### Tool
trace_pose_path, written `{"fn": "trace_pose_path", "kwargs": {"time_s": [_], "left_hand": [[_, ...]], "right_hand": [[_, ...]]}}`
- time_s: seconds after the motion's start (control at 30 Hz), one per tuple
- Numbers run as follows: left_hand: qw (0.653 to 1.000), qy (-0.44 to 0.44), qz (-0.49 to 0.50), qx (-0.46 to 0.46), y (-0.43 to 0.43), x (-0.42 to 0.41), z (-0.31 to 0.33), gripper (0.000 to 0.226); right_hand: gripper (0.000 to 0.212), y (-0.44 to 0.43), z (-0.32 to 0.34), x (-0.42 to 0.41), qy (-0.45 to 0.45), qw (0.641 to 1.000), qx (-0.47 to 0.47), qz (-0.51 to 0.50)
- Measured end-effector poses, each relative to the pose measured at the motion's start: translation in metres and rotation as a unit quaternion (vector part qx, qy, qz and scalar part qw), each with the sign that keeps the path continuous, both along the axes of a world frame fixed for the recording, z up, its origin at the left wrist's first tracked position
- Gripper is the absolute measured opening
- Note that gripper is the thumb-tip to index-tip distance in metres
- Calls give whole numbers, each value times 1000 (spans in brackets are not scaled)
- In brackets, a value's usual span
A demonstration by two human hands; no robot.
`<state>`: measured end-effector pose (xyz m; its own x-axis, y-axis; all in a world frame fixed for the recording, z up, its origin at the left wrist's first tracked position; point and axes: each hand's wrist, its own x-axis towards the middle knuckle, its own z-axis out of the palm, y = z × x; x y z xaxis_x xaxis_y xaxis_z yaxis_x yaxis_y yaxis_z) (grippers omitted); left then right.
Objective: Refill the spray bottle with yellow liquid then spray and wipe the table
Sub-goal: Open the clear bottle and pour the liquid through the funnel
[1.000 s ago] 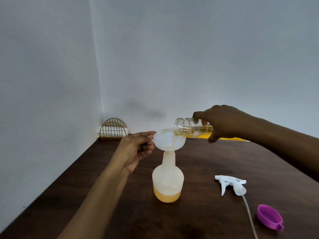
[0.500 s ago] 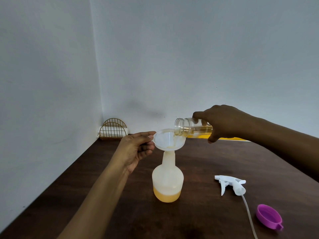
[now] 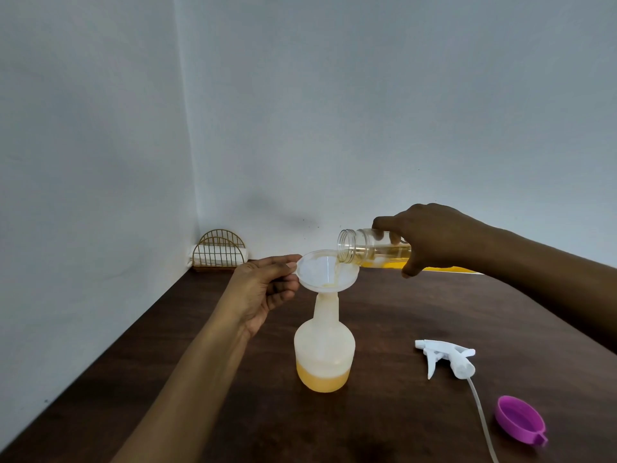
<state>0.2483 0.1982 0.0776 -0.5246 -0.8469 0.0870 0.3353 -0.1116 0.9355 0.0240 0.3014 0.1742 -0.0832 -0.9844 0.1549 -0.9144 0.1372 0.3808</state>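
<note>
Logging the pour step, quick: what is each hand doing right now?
Left hand: closed on the rim of the funnel, steadying it in the spray bottle.
Right hand: closed on the tilted clear bottle, pouring.

We see a dark wood-look worktop (image 3: 400,312) with a dull sheen. The spray bottle (image 3: 324,349) and funnel (image 3: 317,270) look like frosted, translucent plastic; the tilted bottle (image 3: 367,250) is clear and glossy. The trigger head (image 3: 447,357) is white plastic, the cap (image 3: 519,419) smooth purple plastic, the rack (image 3: 218,250) gold wire.
</note>
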Motion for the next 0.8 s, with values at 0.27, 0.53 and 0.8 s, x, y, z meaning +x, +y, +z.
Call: {"fn": "trace_pose_path", "kwargs": {"time_s": [0.27, 0.53, 0.8], "left_hand": [[1000, 0, 0, -2, -1, 0, 0, 11], [1000, -1, -3, -2, -2, 0, -2, 11], [1000, 0, -2, -3, -3, -1, -2, 11]], "right_hand": [[70, 0, 0, 0, 5, 1000, -2, 3], [71, 0, 0, 0, 6, 1000, -5, -1], [70, 0, 0, 0, 4, 1000, -3, 0]]}}
